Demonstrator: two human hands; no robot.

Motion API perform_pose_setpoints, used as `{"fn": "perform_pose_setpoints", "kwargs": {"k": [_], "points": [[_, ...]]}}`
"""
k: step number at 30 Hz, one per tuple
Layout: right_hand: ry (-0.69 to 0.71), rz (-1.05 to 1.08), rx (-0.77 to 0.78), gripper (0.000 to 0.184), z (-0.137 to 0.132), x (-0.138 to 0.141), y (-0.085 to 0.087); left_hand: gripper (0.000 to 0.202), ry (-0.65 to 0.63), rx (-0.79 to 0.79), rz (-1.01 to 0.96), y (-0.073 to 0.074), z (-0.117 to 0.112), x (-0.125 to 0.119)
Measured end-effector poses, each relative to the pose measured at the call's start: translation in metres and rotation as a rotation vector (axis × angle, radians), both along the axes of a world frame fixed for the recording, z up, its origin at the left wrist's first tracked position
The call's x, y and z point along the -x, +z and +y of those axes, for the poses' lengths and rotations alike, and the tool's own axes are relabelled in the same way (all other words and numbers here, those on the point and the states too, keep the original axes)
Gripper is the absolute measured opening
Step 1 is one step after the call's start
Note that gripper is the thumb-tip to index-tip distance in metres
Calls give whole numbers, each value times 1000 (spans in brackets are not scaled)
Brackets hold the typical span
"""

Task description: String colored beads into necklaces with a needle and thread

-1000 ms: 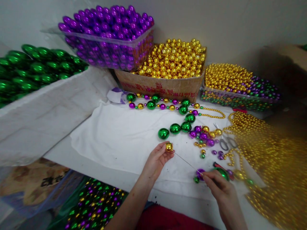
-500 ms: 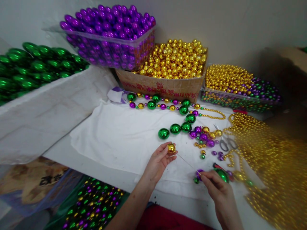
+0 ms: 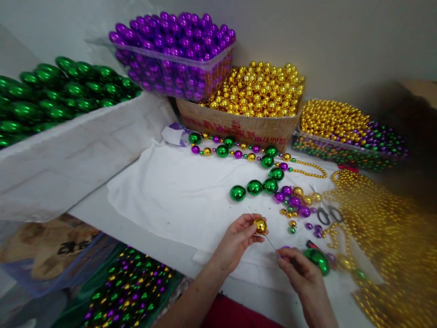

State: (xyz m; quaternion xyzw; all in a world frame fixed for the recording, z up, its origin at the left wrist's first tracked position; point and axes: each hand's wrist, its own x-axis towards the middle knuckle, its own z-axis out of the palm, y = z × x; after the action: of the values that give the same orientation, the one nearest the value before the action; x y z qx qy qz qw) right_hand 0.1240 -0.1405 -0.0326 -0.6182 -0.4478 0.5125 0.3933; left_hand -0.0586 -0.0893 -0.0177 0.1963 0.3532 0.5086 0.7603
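My left hand (image 3: 241,237) pinches a shiny gold bead (image 3: 260,226) between thumb and fingers, above the white cloth (image 3: 164,191). A thin, pale wire (image 3: 271,243) runs through the bead; its straight tip pokes out at the upper left. Lower right, my right hand (image 3: 300,271) grips this wire between thumb and fingertips. Behind those fingers a purple bead is mostly hidden. Beside the right hand lies a large green bead (image 3: 317,261), with smaller beads trailing off to the right. Several green beads (image 3: 254,187) rest in a curved row beyond my hands.
Scissors (image 3: 329,214) lie near loose purple beads (image 3: 294,202) and gold bead strands (image 3: 385,228). At the back stand a purple-bead tub (image 3: 170,54), a cardboard box (image 3: 232,124) of gold beads and a mixed-bead tub (image 3: 341,145). A white-walled box (image 3: 85,150) holds green beads.
The gold bead has come nearer my right hand, and the wire now passes through it with its tip out the far side. The whole view has shifted slightly.
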Motion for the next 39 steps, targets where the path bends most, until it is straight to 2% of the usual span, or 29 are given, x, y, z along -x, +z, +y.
{"fn": "perform_pose_setpoints", "kwargs": {"k": [3,7,10,12,14,16,20,23,26,29,32,34,37,39], "points": [[-16,-96,-65,20,3,8,4,25,-23,9,94,1,-3,-4],[123,-340,-240,17,7,10,17,24,57,8,221,5,0,2],[144,-562,-438,29,14,16,32,23,74,-88,380,14,2,5],[215,-553,-509,30,22,26,40,21,43,-192,460,23,1,5],[295,-446,-498,20,29,35,44,20,12,-276,494,31,0,4],[314,-383,-443,15,34,40,44,20,16,-307,514,36,-1,5],[274,-433,-408,16,35,34,41,20,81,-231,472,35,0,4],[209,-322,-343,17,32,26,42,22,109,-156,366,31,1,-1],[72,-7,-150,20,29,21,42,24,70,-133,310,28,4,-7],[-100,297,36,25,24,14,37,24,-97,-150,295,23,11,-9],[-274,448,97,27,16,4,30,24,-281,-194,385,12,26,-15],[-354,494,64,27,11,-3,28,21,-264,-270,514,3,38,-24],[-412,557,-2,25,6,-11,30,13,-188,-492,672,-6,55,-49],[-428,592,-40,24,4,-15,33,18,-241,-670,727,-9,63,-71]]}}
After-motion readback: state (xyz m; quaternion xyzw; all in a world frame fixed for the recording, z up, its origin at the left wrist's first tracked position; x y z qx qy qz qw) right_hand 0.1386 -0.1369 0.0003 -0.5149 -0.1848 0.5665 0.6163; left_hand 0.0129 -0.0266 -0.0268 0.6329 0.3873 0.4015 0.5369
